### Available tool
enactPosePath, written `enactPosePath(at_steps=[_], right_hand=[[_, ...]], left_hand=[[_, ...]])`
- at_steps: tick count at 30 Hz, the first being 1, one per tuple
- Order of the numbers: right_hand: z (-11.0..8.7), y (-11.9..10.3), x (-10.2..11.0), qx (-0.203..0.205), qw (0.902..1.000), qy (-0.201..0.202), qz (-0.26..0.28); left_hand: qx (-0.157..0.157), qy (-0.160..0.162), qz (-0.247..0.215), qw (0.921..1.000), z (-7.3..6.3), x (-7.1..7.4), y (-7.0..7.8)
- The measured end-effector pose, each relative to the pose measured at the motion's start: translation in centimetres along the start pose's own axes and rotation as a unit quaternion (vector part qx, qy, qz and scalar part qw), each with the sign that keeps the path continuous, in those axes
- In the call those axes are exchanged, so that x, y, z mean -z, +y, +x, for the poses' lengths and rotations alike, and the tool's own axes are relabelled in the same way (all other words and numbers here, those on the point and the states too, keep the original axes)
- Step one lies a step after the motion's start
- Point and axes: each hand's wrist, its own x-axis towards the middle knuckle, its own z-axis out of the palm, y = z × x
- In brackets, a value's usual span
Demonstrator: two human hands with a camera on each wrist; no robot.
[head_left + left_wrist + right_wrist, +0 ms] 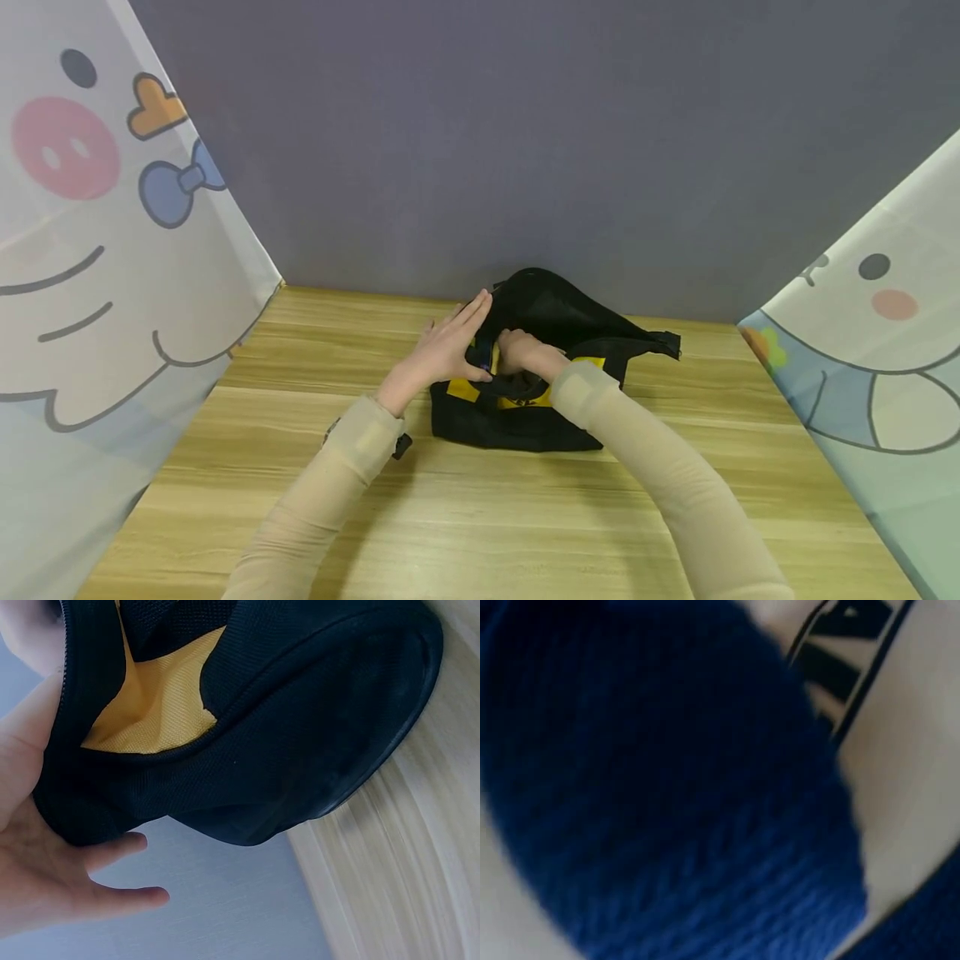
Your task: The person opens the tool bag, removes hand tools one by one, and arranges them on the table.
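- Bag (517,432): on the worktop (465,525), mouth agape.
- Left hand (448,343): fingers spread, against the bag's left rim.
- Right hand (528,353): apparently inside the mouth; cannot tell its grip.

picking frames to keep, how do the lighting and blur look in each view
Head view: fairly sharp, with soft shadows and a pale sheen on the table; left wrist view: reasonably clear, though detail sinks into the black bag; right wrist view: blurred, a dark blue ribbed thing filling much of the picture.
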Motion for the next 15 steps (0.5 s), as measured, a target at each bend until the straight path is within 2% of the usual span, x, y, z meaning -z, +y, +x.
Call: enactPosePath(at_steps=[3, 7, 15], right_hand=[[0.3, -0.3, -0.2, -0.006, 0.9993, -0.020, 0.031], [0.8, -0.7, -0.5, -0.020, 0.9987, -0.028, 0.038], [2.8, -1.5, -1.5, -0.059, 0.9979, 0.009, 0.024]], left_hand=[[0.001, -0.004, 0.002, 1.0000, 0.1, 0.0, 0.1], [0.004, -0.005, 0.001, 1.0000, 0.2, -0.1, 0.1], [0.004, 0.002, -0.008, 1.0000, 0.3, -0.2, -0.1]])
